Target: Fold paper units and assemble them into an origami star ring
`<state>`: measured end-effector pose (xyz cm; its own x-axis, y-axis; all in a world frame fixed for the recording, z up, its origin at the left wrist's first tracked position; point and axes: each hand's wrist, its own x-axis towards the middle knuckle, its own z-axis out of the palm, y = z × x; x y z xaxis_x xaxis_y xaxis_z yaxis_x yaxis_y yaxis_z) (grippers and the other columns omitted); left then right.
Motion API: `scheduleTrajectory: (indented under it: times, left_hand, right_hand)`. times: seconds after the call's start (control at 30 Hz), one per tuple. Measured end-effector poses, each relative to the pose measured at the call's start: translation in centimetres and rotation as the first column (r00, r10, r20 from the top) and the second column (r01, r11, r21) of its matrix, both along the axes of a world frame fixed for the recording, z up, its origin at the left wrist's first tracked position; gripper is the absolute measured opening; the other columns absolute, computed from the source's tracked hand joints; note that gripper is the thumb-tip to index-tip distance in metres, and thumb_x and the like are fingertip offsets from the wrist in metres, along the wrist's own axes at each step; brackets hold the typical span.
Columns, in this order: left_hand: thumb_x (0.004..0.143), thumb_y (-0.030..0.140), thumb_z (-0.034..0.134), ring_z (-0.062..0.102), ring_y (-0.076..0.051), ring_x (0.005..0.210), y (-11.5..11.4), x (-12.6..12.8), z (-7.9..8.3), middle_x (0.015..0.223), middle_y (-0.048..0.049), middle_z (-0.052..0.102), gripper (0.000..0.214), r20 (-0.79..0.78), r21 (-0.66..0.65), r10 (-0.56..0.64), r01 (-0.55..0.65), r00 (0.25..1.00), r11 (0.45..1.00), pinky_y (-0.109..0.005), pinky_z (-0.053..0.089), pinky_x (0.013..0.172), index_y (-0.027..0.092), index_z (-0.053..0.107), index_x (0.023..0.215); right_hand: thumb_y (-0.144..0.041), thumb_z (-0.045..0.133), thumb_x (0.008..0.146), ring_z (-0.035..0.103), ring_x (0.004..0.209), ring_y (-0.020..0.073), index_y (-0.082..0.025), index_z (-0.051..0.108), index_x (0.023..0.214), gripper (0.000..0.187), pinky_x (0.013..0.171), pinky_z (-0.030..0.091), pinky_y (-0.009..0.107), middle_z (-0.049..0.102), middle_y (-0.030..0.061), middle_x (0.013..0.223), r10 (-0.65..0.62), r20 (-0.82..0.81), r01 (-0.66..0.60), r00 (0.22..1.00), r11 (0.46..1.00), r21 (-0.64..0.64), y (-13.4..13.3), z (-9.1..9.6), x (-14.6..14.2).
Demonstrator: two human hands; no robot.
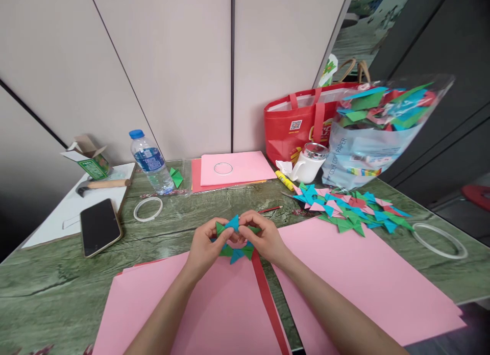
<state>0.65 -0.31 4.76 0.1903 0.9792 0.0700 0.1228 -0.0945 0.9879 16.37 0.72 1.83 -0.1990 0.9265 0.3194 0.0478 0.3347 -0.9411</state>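
Observation:
Both my hands meet over the middle of the green table (46, 283). My left hand (204, 248) and my right hand (266, 240) are closed on a small folded paper piece (234, 238) made of green and blue triangles, held just above the pink sheets. Its points stick out above and below my fingers. A red paper strip (268, 301) runs from under the piece towards me. One pink sheet (214, 314) lies under my left forearm and another pink sheet (363, 283) under my right.
A pile of folded triangles (352, 209) lies right of my hands, beside a clear bag of more (375, 130), a white mug (311, 163), a glue stick (284, 180) and a red tote bag (298, 125). Left are a phone (99, 226), tape rings (148, 208), a water bottle (150, 163) and a hammer (101, 184).

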Motion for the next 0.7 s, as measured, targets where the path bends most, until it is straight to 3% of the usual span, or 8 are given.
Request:
scheduleTrajectory:
  times: [0.17,0.27,0.33,0.47,0.57,0.7]
  left_hand:
    - [0.073,0.03,0.063,0.061,-0.016,0.062,0.4,-0.6,-0.3,0.067,-0.0028,0.067,0.014,-0.024,0.0,-0.007,0.007,1.0,1.0,-0.024,0.046,0.055,0.016,0.061,0.072]
    - [0.067,0.027,0.068,0.06,-0.018,0.072,0.6,-1.0,-0.6,0.079,-0.0045,0.066,0.01,-0.057,0.136,0.071,-0.063,0.996,0.989,-0.026,0.046,0.06,0.018,0.067,0.07]
    - [0.067,0.023,0.069,0.06,-0.019,0.078,0.7,-1.2,-0.5,0.082,-0.0048,0.066,0.004,-0.05,0.239,0.082,-0.067,0.995,0.969,-0.03,0.047,0.073,0.02,0.07,0.069]
    - [0.071,0.017,0.065,0.061,-0.019,0.084,0.5,-1.3,-0.4,0.081,-0.0035,0.067,0.01,-0.033,0.408,0.039,-0.022,0.999,0.913,-0.041,0.037,0.096,0.024,0.072,0.073]
    - [0.073,0.014,0.063,0.062,-0.02,0.086,0.5,-1.3,-0.5,0.082,-0.0027,0.069,0.015,-0.018,0.496,0.031,-0.018,0.999,0.868,-0.044,0.04,0.095,0.025,0.072,0.076]
    - [0.072,0.008,0.062,0.064,-0.019,0.082,0.5,-1.2,-1.1,0.082,-0.0016,0.07,0.021,-0.002,0.631,0.023,-0.016,1.0,0.775,-0.047,0.045,0.09,0.024,0.071,0.082]
  right_hand:
    - [-0.021,0.056,0.077,0.057,0.077,0.0143,-0.02,0.055,0.087,0.01,0.061,0.05,0.024,0.055,0.0031,0.086,0.044,0.043,-0.044,0.998,0.999,-0.001,-0.3,0.1,0.1]
    - [-0.022,0.059,0.075,0.06,0.073,0.0139,-0.021,0.053,0.094,0.02,0.062,0.051,0.025,0.058,0.0006,0.079,0.016,-0.011,-0.016,1.0,1.0,0.008,-0.5,0.4,0.1]
    - [-0.021,0.063,0.073,0.061,0.07,0.014,-0.021,0.054,0.094,0.022,0.065,0.052,0.027,0.061,0.0004,0.076,-0.037,-0.009,0.038,0.999,0.994,0.107,-0.6,0.5,0.2]
    - [-0.016,0.063,0.074,0.061,0.071,0.0158,-0.021,0.06,0.083,0.011,0.068,0.051,0.03,0.065,0.0027,0.074,-0.167,0.065,0.127,0.984,0.905,0.406,-0.8,0.6,0.4]
    - [-0.012,0.062,0.074,0.061,0.075,0.0168,-0.021,0.062,0.085,0.013,0.069,0.052,0.03,0.065,0.0052,0.079,-0.191,0.065,0.125,0.979,0.829,0.545,-0.9,0.6,0.4]
    - [-0.007,0.06,0.074,0.061,0.075,0.0153,-0.019,0.063,0.086,0.017,0.067,0.052,0.03,0.063,0.0064,0.082,-0.189,0.034,0.127,0.981,0.771,0.623,-0.9,0.7,0.2]
